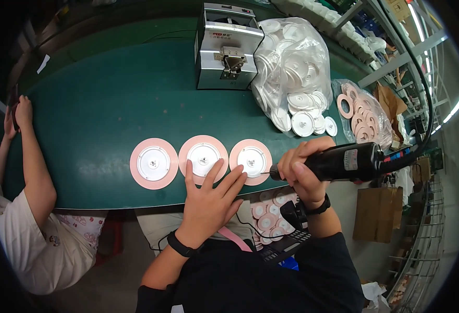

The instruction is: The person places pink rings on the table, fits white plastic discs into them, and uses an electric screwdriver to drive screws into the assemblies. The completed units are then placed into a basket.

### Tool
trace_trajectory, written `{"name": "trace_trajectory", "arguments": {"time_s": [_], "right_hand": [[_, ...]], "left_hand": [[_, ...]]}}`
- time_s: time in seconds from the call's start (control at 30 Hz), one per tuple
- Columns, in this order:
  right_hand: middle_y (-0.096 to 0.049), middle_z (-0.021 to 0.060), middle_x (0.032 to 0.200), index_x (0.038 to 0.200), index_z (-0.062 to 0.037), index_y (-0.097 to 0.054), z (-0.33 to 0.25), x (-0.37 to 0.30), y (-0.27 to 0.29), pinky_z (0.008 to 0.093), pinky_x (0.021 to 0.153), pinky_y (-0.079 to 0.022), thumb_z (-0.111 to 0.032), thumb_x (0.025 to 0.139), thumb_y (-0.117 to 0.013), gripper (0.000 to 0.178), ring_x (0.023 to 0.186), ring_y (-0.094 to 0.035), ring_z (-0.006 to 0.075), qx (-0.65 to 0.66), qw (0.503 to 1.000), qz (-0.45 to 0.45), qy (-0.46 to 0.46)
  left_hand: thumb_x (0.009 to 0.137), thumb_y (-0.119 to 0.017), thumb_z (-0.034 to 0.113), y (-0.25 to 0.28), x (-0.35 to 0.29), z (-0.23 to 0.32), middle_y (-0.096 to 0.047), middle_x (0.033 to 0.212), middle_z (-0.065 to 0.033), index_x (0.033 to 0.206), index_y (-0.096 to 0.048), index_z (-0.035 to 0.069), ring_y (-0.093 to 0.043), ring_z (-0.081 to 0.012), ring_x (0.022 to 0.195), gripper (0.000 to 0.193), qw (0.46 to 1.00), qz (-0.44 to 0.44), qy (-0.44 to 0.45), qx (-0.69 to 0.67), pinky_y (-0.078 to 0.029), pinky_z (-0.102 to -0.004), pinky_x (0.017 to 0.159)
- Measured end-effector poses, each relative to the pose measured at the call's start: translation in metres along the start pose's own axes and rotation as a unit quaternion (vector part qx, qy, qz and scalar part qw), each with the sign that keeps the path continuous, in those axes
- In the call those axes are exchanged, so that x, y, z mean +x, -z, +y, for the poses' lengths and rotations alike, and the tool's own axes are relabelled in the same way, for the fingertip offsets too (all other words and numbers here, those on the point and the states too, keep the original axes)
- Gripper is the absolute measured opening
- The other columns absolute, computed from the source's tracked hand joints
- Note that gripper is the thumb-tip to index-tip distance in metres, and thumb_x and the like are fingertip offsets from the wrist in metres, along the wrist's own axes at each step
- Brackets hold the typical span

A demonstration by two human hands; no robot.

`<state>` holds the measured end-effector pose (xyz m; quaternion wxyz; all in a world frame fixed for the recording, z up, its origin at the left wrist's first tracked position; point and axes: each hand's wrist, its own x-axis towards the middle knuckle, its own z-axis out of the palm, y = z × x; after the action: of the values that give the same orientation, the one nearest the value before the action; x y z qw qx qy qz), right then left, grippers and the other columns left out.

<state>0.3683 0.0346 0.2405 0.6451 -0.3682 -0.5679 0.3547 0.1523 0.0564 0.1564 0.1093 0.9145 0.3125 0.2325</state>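
Observation:
Three round discs lie in a row along the near edge of the green table: a left disc [154, 164], a middle disc [204, 158] and a right disc [251, 159]. Each has a white centre and a pink outer ring. My left hand [208, 201] spreads its fingers over the lower parts of the middle and right discs, holding nothing. In my right hand [303, 169] is a black electric screwdriver [344, 161], gripped near its front and held level. Its thin bit points left and reaches the right disc's white part near its lower right.
A silver machine [227, 52] stands at the table's back. Beside it is a clear bag of white discs [297, 68], then a bag of pink rings [365, 115]. Finished-looking discs [271, 214] fill a container below the edge. At far left another person [36, 193] holds a dark object.

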Motion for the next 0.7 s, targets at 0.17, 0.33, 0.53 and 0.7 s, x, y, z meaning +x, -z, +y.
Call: {"name": "trace_trajectory", "arguments": {"time_s": [0.17, 0.33, 0.53, 0.7], "right_hand": [[-0.048, 0.0046, 0.067, 0.111, -0.0045, -0.044, 0.004, -0.003, -0.001, 0.0339, 0.054, -0.045, -0.004, 0.092, -0.063, 0.027, 0.051, -0.048, 0.0145, 0.001, 1.0, 0.017, 0.011], [-0.049, 0.0051, 0.067, 0.12, -0.0025, -0.045, 0.007, -0.007, 0.0, 0.0343, 0.054, -0.047, -0.002, 0.091, -0.063, 0.034, 0.05, -0.048, 0.0149, 0.019, 0.998, 0.046, 0.028], [-0.05, 0.0058, 0.067, 0.138, 0.0009, -0.042, -0.035, -0.003, -0.009, 0.0358, 0.058, -0.05, -0.002, 0.09, -0.061, 0.051, 0.052, -0.05, 0.0174, -0.018, 0.996, 0.071, 0.051], [-0.048, 0.0054, 0.074, 0.139, 0.0014, -0.043, -0.093, -0.013, 0.007, 0.035, 0.059, -0.049, -0.007, 0.09, -0.059, 0.052, 0.059, -0.052, 0.0171, 0.002, 0.985, 0.054, 0.161]], "left_hand": [[0.082, -0.079, 0.038, -0.002, -0.003, 0.0, -0.052, 0.152, 0.0083, 0.141, -0.063, 0.021, -0.043, -0.0257, 0.143, 0.063, 1.0, 0.014, -0.008, 0.011, -0.02, -0.0784, 0.117], [0.083, -0.079, 0.037, -0.004, -0.004, 0.002, -0.053, 0.15, 0.0073, 0.141, -0.062, 0.021, -0.044, -0.026, 0.143, 0.063, 0.999, 0.032, -0.026, 0.031, -0.018, -0.0792, 0.117], [0.084, -0.079, 0.039, -0.011, -0.008, 0.004, -0.054, 0.15, 0.0057, 0.141, -0.061, 0.02, -0.044, -0.0265, 0.144, 0.063, 0.996, 0.04, -0.044, 0.068, -0.017, -0.0798, 0.117], [0.085, -0.077, 0.044, -0.02, -0.006, 0.026, -0.053, 0.153, 0.0057, 0.144, -0.059, 0.024, -0.044, -0.0271, 0.145, 0.064, 0.997, 0.015, -0.052, 0.062, -0.015, -0.0802, 0.116]]}}
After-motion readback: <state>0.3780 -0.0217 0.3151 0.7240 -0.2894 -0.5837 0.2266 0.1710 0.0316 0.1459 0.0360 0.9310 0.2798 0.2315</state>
